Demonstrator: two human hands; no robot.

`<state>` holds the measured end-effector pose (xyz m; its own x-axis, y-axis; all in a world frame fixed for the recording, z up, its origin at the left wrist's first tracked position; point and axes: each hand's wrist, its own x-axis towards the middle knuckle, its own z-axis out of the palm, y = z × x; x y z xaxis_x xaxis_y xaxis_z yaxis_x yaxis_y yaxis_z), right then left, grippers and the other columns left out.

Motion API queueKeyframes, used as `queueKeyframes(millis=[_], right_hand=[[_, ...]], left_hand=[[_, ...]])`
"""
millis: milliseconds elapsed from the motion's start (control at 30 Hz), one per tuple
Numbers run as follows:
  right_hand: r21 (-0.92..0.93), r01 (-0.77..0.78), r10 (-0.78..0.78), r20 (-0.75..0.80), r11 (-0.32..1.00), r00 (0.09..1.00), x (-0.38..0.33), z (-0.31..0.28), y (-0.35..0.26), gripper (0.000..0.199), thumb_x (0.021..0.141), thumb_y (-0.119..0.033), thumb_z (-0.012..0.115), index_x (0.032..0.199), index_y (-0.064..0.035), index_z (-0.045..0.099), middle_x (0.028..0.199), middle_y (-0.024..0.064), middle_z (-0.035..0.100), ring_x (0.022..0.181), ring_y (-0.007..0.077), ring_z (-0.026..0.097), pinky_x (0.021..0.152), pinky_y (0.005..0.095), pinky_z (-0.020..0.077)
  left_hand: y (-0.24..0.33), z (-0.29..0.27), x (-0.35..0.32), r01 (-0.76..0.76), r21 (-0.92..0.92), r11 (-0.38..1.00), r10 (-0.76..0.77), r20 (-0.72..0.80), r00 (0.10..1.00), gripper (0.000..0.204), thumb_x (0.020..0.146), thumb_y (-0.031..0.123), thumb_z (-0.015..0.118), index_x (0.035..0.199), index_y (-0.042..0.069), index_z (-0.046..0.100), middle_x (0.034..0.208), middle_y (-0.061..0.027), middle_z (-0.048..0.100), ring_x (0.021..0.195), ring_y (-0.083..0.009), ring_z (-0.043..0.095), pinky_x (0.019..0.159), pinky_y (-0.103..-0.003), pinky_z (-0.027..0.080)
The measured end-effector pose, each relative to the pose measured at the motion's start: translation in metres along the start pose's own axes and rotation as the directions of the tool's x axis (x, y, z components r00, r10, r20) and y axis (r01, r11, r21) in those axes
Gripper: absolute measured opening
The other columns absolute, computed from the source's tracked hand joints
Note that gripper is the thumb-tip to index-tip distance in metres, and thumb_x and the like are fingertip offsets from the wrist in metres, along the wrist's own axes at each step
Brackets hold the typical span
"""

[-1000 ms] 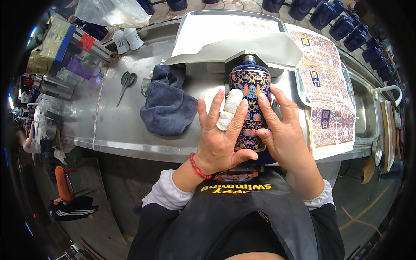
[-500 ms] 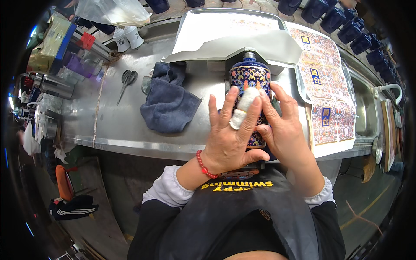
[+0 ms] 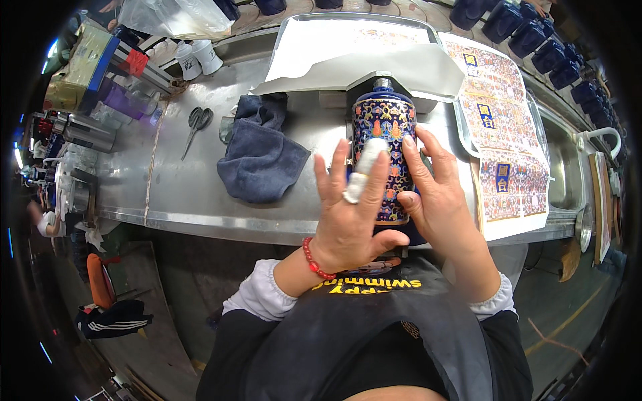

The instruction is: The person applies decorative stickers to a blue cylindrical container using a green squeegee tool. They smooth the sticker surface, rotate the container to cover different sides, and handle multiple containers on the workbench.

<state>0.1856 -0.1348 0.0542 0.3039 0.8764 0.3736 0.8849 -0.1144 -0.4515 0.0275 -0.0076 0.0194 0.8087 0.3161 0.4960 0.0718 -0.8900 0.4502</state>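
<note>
A dark blue bottle [image 3: 384,120] with a colourful floral pattern and a bare threaded neck is in front of me, its neck pointing away from me. My left hand [image 3: 348,210] is at its left side, fingers spread and stretched out, with a white wrapping round one finger. Whether that hand touches the bottle I cannot tell. My right hand [image 3: 438,194] rests against the bottle's right side, forefinger and thumb on the pattern and the fingers apart. A dark angular holder [image 3: 354,89] shows behind the bottle's shoulder.
A blue-grey cloth [image 3: 261,164] and black-handled scissors [image 3: 196,125] lie to the left on the metal bench [image 3: 187,180]. Printed floral sheets [image 3: 505,140] are on the right, beside a sink [image 3: 560,160]. White paper covers a tray [image 3: 284,40] behind. Several blue bottles [image 3: 528,37] stand farther back.
My left hand has shifted slightly left, uncovering more of the bottle's pattern. My right hand has hardly moved. The blue bottles at the back have shifted along to the right.
</note>
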Motion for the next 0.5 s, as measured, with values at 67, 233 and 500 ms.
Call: queueKeyframes(millis=[67, 233, 500], right_hand=[[0.006, 0.007, -0.007, -0.008, 1.0, 1.0, -0.0001, -0.0005, 0.0005, 0.069, 0.089, -0.02, 0.073, 0.15, -0.0025, 0.047, 0.152, 0.0246, 0.038, 0.126, 0.0432, 0.047, 0.107, 0.0492, 0.0411], [0.006, -0.007, 0.007, 0.016, 1.0, 1.0, 0.0001, 0.0001, 0.002, 0.065, 0.095, -0.03, 0.066, 0.151, -0.003, 0.046, 0.155, 0.0244, 0.037, 0.131, 0.0419, 0.046, 0.111, 0.0483, 0.0386], [0.005, 0.011, -0.011, -0.003, 1.0, 1.0, 0.0006, -0.0003, 0.0006, 0.068, 0.088, -0.02, 0.073, 0.149, -0.0013, 0.048, 0.152, 0.0257, 0.037, 0.126, 0.0444, 0.047, 0.107, 0.0505, 0.0415]], left_hand=[[-0.0025, -0.0038, -0.0009, 0.042, -0.063, 0.997, -0.046, -0.067, 0.997, 0.095, 0.097, 0.076, 0.029, 0.153, 0.0, 0.044, 0.157, -0.0244, 0.04, 0.151, -0.0503, 0.015, 0.12, -0.064, -0.002], [-0.001, -0.0013, -0.0028, 0.02, 0.056, 0.998, -0.019, -0.028, 0.999, 0.093, 0.097, 0.076, 0.031, 0.147, 0.001, 0.053, 0.153, -0.0232, 0.044, 0.147, -0.0487, 0.02, 0.12, -0.065, 0.0], [-0.0019, -0.0004, 0.0008, -0.008, 0.077, 0.997, 0.008, -0.002, 1.0, 0.096, 0.095, 0.078, 0.032, 0.15, 0.0, 0.048, 0.153, -0.0205, 0.044, 0.145, -0.0484, 0.024, 0.119, -0.067, 0.002]])
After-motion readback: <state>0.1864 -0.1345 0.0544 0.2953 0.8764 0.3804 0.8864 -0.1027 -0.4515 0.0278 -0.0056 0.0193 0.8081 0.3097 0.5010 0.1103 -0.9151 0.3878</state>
